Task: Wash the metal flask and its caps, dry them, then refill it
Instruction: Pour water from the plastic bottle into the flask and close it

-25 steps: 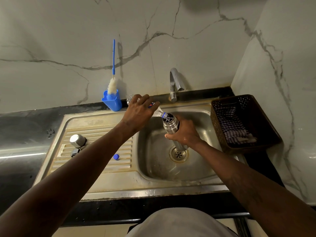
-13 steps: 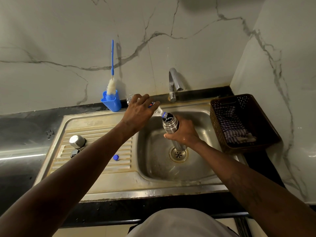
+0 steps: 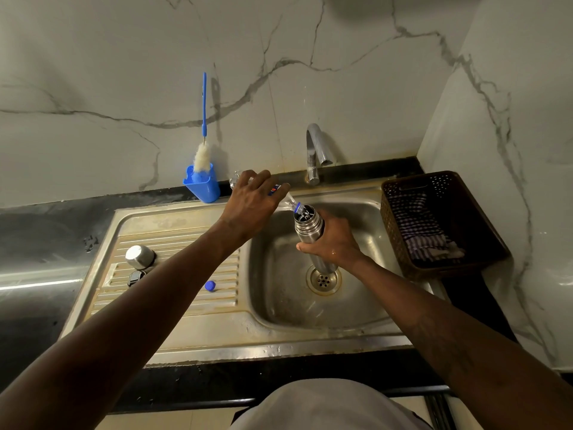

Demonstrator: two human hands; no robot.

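1. Refill is live. My right hand (image 3: 333,240) has its fingers wrapped round the body of the flask (image 3: 308,225), holding it upright over the sink (image 3: 279,305), just above the drain (image 3: 323,279), centre of the frame.
2. My left hand (image 3: 251,203) has its fingers curled over the plastic bottle (image 3: 286,201), tipped down to the right so its neck meets the open mouth of the flask.
3. What's changed over the last second? Almost nothing: both hands, the flask and the bottle's tilt sit where they were. I read that as a steady pour in progress, not a new step.
4. I can't tell how full the flask is; the mouth shows only dark glints.
5. Both caps are off and wait on the drainboard at left of the frame: the steel cap (image 3: 139,256), and just below it the black inner cap (image 3: 135,277). The bottle's blue cap (image 3: 210,286) lies further right on the ridges.
6. The brush (image 3: 203,156) stands in its blue holder (image 3: 203,187) against the wall, upper left of the basin. The checked cloth (image 3: 424,225) lies in the brown basket (image 3: 403,243) at right. So I'd judge washing and drying finished.
7. Left to do, as I see it: finish the pour, then fit the 2 caps.
8. Watch point: with neck and mouth this tight, a small wobble spills into the sink.
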